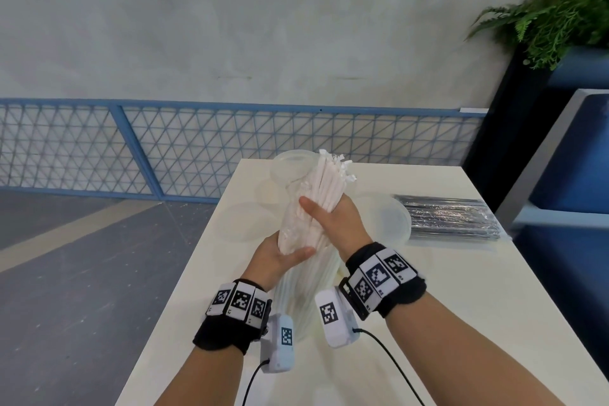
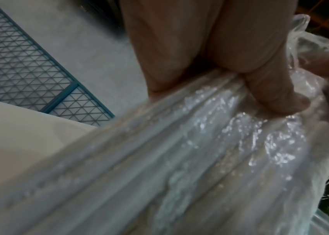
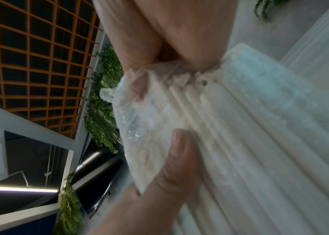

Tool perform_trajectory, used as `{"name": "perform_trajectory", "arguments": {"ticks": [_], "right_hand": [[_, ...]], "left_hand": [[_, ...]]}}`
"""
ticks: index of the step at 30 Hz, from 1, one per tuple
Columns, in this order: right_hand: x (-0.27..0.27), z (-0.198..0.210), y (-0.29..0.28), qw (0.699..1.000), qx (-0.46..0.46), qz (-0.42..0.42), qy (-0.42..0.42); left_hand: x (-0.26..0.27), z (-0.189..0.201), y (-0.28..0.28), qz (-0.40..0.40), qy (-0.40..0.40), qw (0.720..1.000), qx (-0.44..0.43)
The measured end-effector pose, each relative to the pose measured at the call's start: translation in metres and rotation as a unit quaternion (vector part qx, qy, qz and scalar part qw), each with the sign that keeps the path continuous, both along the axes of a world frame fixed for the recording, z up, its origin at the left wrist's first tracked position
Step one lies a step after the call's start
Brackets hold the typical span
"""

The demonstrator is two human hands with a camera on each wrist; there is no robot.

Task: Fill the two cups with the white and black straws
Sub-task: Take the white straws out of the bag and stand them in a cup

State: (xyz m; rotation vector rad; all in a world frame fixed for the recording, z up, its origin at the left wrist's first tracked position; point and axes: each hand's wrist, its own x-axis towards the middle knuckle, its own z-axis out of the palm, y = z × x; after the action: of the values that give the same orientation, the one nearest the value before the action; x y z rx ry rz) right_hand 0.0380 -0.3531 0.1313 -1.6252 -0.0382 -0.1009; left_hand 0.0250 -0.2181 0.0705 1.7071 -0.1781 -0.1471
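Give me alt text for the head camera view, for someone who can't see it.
Both hands hold a bundle of white straws upright over a white table: the right hand grips the straws, the left hand grips their clear plastic bag. Black straws lie flat to the right.

Lighting/img quality: head view bright & even; both wrist views dim, soft.

Head view: diffuse daylight, no hard shadows on the cream rectangular tabletop [image 1: 445, 306]; green fern plant [image 1: 553, 10] at top-right corner smeared by motion blur; blue lattice railing [image 1: 197, 148] bows w/ wide-angle distortion; glints on the flat pack of black straws in clear wrap [image 1: 451, 219]. Left wrist view: underexposed, bluish cast, specular glare specks on crinkled clear plastic bag of white paper straws [image 2: 229, 135], near part out of focus, fingers [image 2: 276, 95] soft. Right wrist view: dim, noisy, edges stretched; one bright white strip light [image 3: 18, 189] lower left; thumb [image 3: 179, 146] fairly sharp, rest blurred.
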Motion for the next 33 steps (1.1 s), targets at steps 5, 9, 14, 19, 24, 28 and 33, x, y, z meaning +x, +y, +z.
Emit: {"name": "perform_trajectory", "arguments": {"ticks": [5, 9, 14, 19, 24, 28, 33], "right_hand": [[0.010, 0.019, -0.010, 0.997, 0.070, -0.024, -0.032], [0.011, 0.024, -0.015, 0.991, 0.127, -0.033, -0.024], [0.004, 0.002, -0.010, 0.998, 0.050, -0.018, 0.030], [0.004, 0.001, -0.005, 0.994, 0.076, -0.073, 0.040], [0.009, 0.018, -0.011, 0.983, 0.163, -0.085, 0.013], [0.007, 0.014, -0.011, 0.993, 0.108, -0.047, 0.025], [0.004, 0.001, -0.003, 0.996, 0.052, -0.054, 0.056]], "left_hand": [[0.001, 0.000, -0.001, 0.008, 0.007, 1.000, 0.010], [0.001, -0.001, -0.001, 0.009, 0.008, 1.000, 0.010], [-0.001, 0.001, -0.005, 0.004, -0.005, 1.000, 0.006], [-0.003, 0.004, -0.006, -0.006, -0.002, 1.000, 0.002], [-0.002, 0.000, -0.002, -0.003, 0.006, 1.000, 0.014], [-0.002, -0.002, -0.002, 0.006, -0.004, 1.000, 0.015], [-0.004, 0.000, -0.003, 0.006, -0.012, 1.000, 0.012]]}}
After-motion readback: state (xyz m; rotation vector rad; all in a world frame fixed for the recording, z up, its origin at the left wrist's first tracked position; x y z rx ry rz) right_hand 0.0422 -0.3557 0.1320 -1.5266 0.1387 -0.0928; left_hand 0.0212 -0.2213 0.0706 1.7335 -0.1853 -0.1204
